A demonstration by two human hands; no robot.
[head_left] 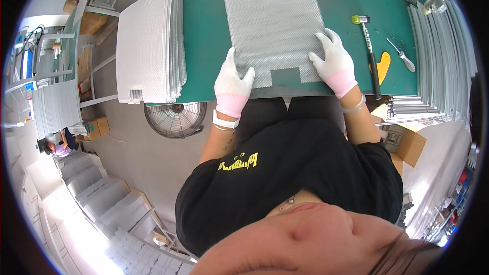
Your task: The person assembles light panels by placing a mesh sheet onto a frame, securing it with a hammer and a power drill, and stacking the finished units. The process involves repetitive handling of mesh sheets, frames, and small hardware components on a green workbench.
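Observation:
A silvery metal mesh sheet [275,20] with a rectangular notch in its near edge lies flat on the green table. My left hand [234,82], in a white glove with a pink cuff, rests at the sheet's near left corner, thumb and forefinger spread apart. On the opposite side, my right hand [335,63], gloved the same way, touches the right edge with its fingers spread and thumb over the mesh. Neither hand is closed round the sheet. Right of my right hand lies a hammer [372,53] with a green-and-black head and dark grip.
A stack of mesh sheets [147,46] stands at the table's left. On the right are a yellow scraper [383,66], a white-handled knife [405,60] and long metal strips [440,56]. A floor fan [175,118] stands below the table's front edge. Another person [63,142] is far left.

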